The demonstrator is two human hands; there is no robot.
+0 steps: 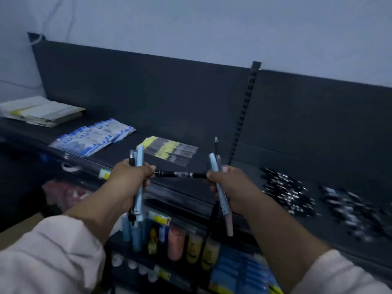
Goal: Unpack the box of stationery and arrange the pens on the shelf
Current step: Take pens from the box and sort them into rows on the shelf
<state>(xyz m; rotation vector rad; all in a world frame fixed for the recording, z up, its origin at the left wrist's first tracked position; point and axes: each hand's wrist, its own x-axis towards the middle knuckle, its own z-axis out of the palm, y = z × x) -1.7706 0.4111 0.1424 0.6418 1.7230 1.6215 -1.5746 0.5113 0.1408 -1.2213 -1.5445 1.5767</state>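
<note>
The left hand (129, 177) has its fingers curled round a bundle of pale blue plastic pens (139, 194). A slim black pen (180, 174) spans to the right hand (232, 185), whose fingers grip a blue-and-pink bundle (220, 192). Heaps of black pens (286, 194) lie on the dark metal shelf (201, 161) at right. Arranging looks partly done, with the held pens not yet shelved.

Garment: left sleeve (48, 251) and right sleeve (339, 276), pale off-white, soft thick fabric, loosely creased, wide cuffs ending partway up the forearms. Bare beyond the cuffs: left hand (129, 177), right hand (231, 185).
</note>
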